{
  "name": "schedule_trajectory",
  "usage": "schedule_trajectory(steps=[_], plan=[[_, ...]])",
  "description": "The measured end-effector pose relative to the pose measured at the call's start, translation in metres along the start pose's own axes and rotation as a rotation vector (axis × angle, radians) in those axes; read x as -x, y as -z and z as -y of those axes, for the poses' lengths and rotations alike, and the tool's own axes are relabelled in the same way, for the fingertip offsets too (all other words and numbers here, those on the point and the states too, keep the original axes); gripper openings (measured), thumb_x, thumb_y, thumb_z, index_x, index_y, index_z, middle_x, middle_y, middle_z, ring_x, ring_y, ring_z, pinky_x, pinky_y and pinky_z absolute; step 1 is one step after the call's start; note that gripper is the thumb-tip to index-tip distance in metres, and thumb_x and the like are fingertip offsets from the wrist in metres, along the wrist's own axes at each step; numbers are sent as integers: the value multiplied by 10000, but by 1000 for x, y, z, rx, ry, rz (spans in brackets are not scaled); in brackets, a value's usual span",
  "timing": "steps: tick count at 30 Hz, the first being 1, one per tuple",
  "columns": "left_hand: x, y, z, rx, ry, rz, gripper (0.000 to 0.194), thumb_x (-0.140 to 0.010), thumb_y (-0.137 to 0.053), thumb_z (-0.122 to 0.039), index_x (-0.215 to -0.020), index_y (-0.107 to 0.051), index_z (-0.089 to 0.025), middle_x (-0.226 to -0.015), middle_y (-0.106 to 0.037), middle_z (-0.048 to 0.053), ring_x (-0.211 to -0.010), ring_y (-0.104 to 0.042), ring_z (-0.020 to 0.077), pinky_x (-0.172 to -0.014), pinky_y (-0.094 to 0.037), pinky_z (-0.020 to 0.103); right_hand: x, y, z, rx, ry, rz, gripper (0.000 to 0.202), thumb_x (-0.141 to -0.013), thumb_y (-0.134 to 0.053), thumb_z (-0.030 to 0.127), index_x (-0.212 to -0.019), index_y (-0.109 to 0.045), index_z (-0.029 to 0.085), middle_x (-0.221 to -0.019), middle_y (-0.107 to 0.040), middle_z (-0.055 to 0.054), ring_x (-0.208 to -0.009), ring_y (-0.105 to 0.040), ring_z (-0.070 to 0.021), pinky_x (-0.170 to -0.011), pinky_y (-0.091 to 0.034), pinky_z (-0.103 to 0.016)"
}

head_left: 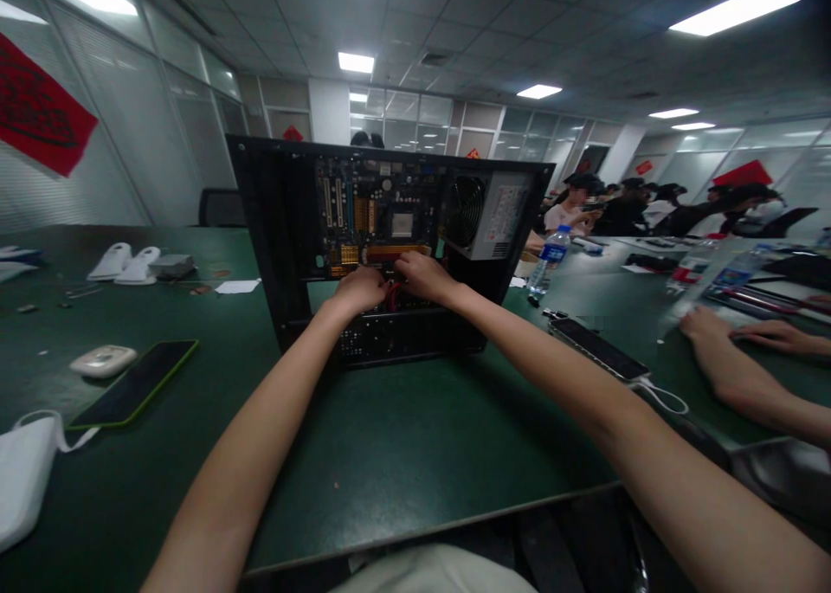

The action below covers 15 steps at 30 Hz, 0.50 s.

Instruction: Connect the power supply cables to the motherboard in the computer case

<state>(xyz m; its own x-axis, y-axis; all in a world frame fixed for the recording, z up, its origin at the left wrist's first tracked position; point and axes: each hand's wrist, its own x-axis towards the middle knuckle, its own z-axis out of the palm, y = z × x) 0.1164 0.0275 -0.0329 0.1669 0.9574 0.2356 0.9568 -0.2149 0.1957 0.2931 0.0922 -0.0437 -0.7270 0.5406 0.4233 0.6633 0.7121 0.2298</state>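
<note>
An open black computer case (260, 229) stands on the green table in front of me. Inside it are a motherboard (415, 186) with a square silver chip and, at upper right, a power supply (497, 216) with a round fan. My left hand (360, 290) is at the lower edge of the motherboard, its fingers curled. Beside it, my right hand (425, 277) has its fingers bent down just below the orange memory slots (393, 253). Red cables (392, 297) show between the two hands. Whatever the fingertips pinch is hidden.
On the left lie a phone (139, 383), a beige earbud case (104, 361), a white power bank (26, 472) and white gloves (123, 262). To the right are a water bottle (550, 260), another phone (601, 349) with a cable, and another person's hands (707, 329). More people sit behind.
</note>
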Motion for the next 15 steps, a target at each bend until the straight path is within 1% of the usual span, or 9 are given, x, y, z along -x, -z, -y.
schedule_trajectory(steps=[5,8,10,13,15], plan=[[-2,-2,0,1,16,-6,389,-944,-498,-433,-953,-802,-190,-1092,-767,166,-1017,-706,294,-822,-521,328,0,2,3,-6,-44,58,234,-954,-591,211,-1159,-624,104,-1204,-628,-150,-1041,-635,-239,-794,-430,-289],[-2,-2,0,-1,16,-2,387,-947,-500,-440,-962,-800,-195,-1101,-767,161,-1019,-707,284,-826,-520,320,-2,1,3,39,-44,57,268,-955,-594,244,-1182,-618,105,-1220,-630,-155,-1059,-635,-259,-770,-429,-298],[-2,-2,0,-5,13,0,392,-948,-500,-448,-963,-797,-193,-1113,-763,164,-1035,-703,290,-835,-520,325,-3,1,2,84,-26,57,283,-956,-587,258,-1192,-619,105,-1225,-630,-165,-1100,-614,-281,-758,-427,-309],[-2,-3,1,-7,3,1,419,-952,-485,-453,-952,-795,-172,-1101,-759,189,-1032,-703,317,-829,-523,351,-5,-1,0,135,35,61,258,-962,-531,200,-1178,-629,98,-1226,-629,-180,-1172,-565,-297,-768,-422,-320],[-3,-4,1,-6,-11,4,432,-954,-476,-449,-945,-795,-158,-1077,-758,204,-1013,-706,332,-815,-525,366,-6,-3,-1,147,59,60,257,-966,-496,173,-1168,-634,93,-1222,-630,-185,-1176,-555,-294,-770,-419,-323]])
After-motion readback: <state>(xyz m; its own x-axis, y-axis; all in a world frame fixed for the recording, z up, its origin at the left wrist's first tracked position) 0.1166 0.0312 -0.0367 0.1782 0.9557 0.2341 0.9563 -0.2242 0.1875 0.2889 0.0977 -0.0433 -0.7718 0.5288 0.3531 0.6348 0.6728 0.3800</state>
